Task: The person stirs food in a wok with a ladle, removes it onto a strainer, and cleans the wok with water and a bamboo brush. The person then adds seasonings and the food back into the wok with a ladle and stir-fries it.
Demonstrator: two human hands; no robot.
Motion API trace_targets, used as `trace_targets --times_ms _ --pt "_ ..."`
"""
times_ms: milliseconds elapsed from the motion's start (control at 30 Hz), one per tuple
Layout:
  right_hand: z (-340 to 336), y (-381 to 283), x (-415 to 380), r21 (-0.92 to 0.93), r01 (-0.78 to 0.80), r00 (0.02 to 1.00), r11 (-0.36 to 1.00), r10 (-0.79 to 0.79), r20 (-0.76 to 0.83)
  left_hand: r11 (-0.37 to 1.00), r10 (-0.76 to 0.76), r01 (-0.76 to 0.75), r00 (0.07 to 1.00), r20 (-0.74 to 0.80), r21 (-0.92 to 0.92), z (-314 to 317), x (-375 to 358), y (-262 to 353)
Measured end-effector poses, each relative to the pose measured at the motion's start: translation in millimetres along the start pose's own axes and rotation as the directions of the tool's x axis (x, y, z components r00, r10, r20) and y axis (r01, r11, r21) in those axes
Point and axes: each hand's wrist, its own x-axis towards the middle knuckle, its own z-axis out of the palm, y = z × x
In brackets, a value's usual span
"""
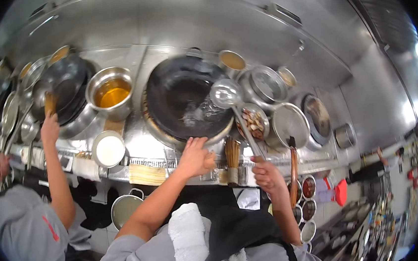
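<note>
A large black wok [171, 91] with a little liquid shining at its bottom sits on a burner ring. My left hand [195, 159] is at its near rim, fingers bent over the edge; the grip on the handle there is partly hidden. My right hand [271, 177] is closed around the handle of a metal ladle [226, 93], whose bowl hangs over the wok's right edge. A bamboo brush [232, 158] stands between my hands at the counter edge. Close to the ladle's handle is a bowl of sliced brown-and-white pieces [254, 122].
Left of the wok are a pot of golden oil [113, 93], a bowl of white contents [109, 150] and a folded cloth [146, 174]. A strainer [288, 125] and metal pots stand right. A co-worker's hand [50, 128] holds a brush over another wok [68, 80].
</note>
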Motion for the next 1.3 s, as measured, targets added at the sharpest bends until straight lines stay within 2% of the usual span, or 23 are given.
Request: trace_targets --times_ms 67,133,167,200,267,333,367,400,500,533,600,633,733,800,867,900,933,1000,1033,1067,1133,1267,1300 --pt "4 24 3 -0.427 0.087 0.955 0.9 -0.197 -0.221 0.999 0.023 -0.023 0.999 -0.03 -0.023 -1 -1 0" --pt "-18 46 8 -0.857 0.108 0.857 0.503 -0.484 -0.176 0.999 0.018 -0.019 0.999 -0.034 -0.028 -4 -4 -1" --pt "-31 58 12 -0.884 0.151 0.782 0.443 -0.601 -0.168 0.999 0.024 -0.025 0.999 -0.033 -0.038 -4 -5 -4" --pt "-81 79 28 -0.941 0.24 0.629 0.24 -0.777 -0.038 0.999 0.025 -0.027 0.998 -0.049 -0.027 -4 -8 -6" --pt "-70 89 10 -0.864 0.177 0.619 0.472 -0.736 -0.275 0.999 0.025 -0.027 0.998 -0.057 -0.02 -3 -10 -6" --pt "-98 95 10 -0.93 0.064 0.585 0.361 -0.769 -0.258 1.0 0.031 -0.03 0.997 -0.064 0.01 -6 -11 -7" --pt "-136 98 16 -0.986 0.039 0.54 0.162 -0.834 -0.115 0.999 0.042 -0.041 0.996 -0.081 0.012 -6 -11 -6" --pt "-143 98 20 -0.984 0.059 0.493 0.17 -0.862 -0.12 0.999 0.041 -0.04 0.996 -0.074 0.015 -4 -11 -5" --pt "-183 105 31 -0.995 -0.087 0.46 0.046 -0.884 -0.081 1.0 0.009 -0.007 0.996 -0.09 0.026 -4 -12 -4" --pt "-210 114 41 -0.993 -0.09 0.46 0.07 -0.882 -0.104 1.0 0.014 -0.013 0.995 -0.094 0.013 -6 -13 -3" --pt "-192 113 33 -0.98 -0.168 0.532 0.107 -0.827 -0.182 1.0 0.0 0.003 0.994 -0.105 0.022 -10 -19 -5" --pt "-202 120 35 -0.994 -0.108 0.492 -0.032 -0.87 -0.026 1.0 -0.004 0.006 0.994 -0.107 0.012 -12 -21 -6" --pt "-224 129 34 -0.994 -0.074 0.577 0.084 -0.809 -0.112 1.0 -0.014 0.015 0.993 -0.117 0.009 -19 -24 -3" --pt "-228 129 39 -0.999 -0.015 0.553 0.033 -0.832 -0.035 0.998 -0.045 0.042 0.995 -0.091 -0.038 -23 -24 5" --pt "-209 126 26 -0.966 -0.189 0.558 -0.179 -0.829 0.044 0.999 -0.038 0.036 0.994 -0.099 -0.023 -21 -24 8" --pt "-201 122 26 -0.933 -0.184 0.465 -0.31 -0.864 0.196 0.999 -0.047 0.045 0.993 -0.108 -0.016 -22 -24 11" --pt "-186 117 30 -0.935 -0.179 0.468 -0.306 -0.863 0.192 0.999 -0.054 0.054 0.991 -0.12 -0.008 -22 -23 14" --pt "-153 111 43 -0.993 -0.012 0.592 -0.114 -0.802 0.085 0.998 -0.057 0.057 0.991 -0.122 -0.003 -21 -23 16" --pt "-141 110 55 -0.995 -0.052 0.712 -0.083 -0.702 0.022 0.998 -0.07 0.069 0.991 -0.118 -0.016 -21 -22 17" --pt "-126 113 67 -0.996 -0.046 0.709 -0.079 -0.705 0.023 0.996 -0.082 0.079 0.99 -0.119 -0.029 -21 -21 17" --pt "-100 118 89 -0.918 -0.31 0.873 -0.248 -0.455 -0.172 0.997 -0.083 0.082 0.99 -0.115 -0.011 -24 -22 17" --pt "-140 146 137 -0.915 -0.313 0.867 -0.253 -0.471 -0.166 0.998 -0.054 0.052 0.991 -0.125 -0.02 -37 -27 7" --pt "-152 154 145 -0.962 -0.243 0.851 -0.122 -0.502 -0.152 0.998 -0.052 0.049 0.992 -0.114 -0.028 -37 -27 1"
